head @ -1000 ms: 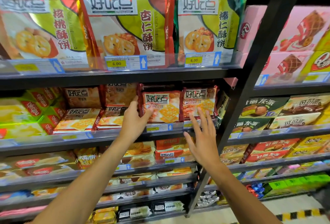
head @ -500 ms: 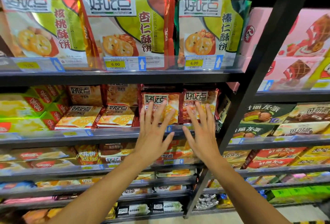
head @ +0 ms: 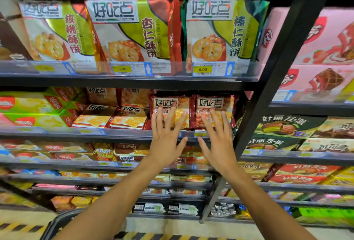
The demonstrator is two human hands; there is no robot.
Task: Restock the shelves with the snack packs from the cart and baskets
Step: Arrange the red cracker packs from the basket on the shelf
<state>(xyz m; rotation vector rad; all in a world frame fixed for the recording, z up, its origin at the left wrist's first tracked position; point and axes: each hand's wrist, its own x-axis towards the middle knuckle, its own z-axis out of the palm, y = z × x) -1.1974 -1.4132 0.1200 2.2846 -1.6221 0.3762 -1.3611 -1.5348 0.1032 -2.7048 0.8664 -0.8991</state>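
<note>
Head view: two dark red crinkly foil snack packs stand upright side by side on the second black metal shelf, left pack, right pack, just behind the price rail. Left hand and right hand both raised, palms forward, fingers straight and spread wide, holding nothing; fingertips overlap the pack faces, contact likely but unclear from blur. Both forearms reach up from below, near parallel. Packs look light, soft, air-filled, slippery film; biscuits inside probably brittle, so push flat on the face or pinch the top seam, no squeezing. Grey cart rim at bottom left.
</note>
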